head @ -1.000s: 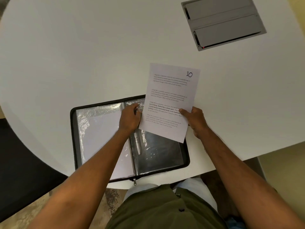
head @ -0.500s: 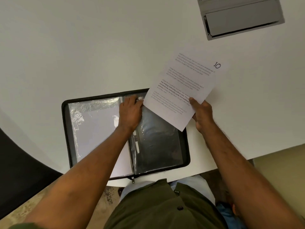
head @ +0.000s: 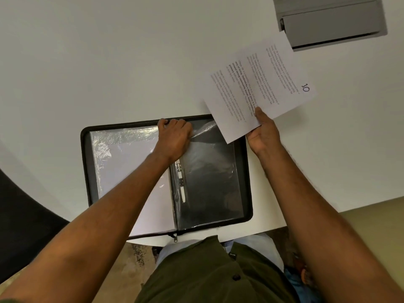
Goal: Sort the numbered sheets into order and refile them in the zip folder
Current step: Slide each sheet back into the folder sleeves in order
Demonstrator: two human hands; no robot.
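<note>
A black zip folder (head: 84, 162) lies open on the white table, with clear plastic sleeves on both halves. The left half shows a white sheet (head: 131, 171) inside a sleeve; the right sleeve (head: 209, 171) looks dark and holds no paper. My left hand (head: 173, 138) has its fingers curled over the top edge of the sleeves at the spine. My right hand (head: 263, 132) pinches a printed sheet numbered 10 (head: 260, 88) by its lower edge and holds it tilted to the right, above the folder's top right corner.
A grey cable hatch (head: 332, 25) is set into the table (head: 109, 62) at the top right, and the sheet's far corner reaches its edge. A black chair (head: 24, 219) stands at the left. The table's near edge runs just below the folder.
My right hand swung the sheet numbered 10 clockwise and out to the right, off the folder. My left hand slid up along the spine to the top edge of the sleeves.
</note>
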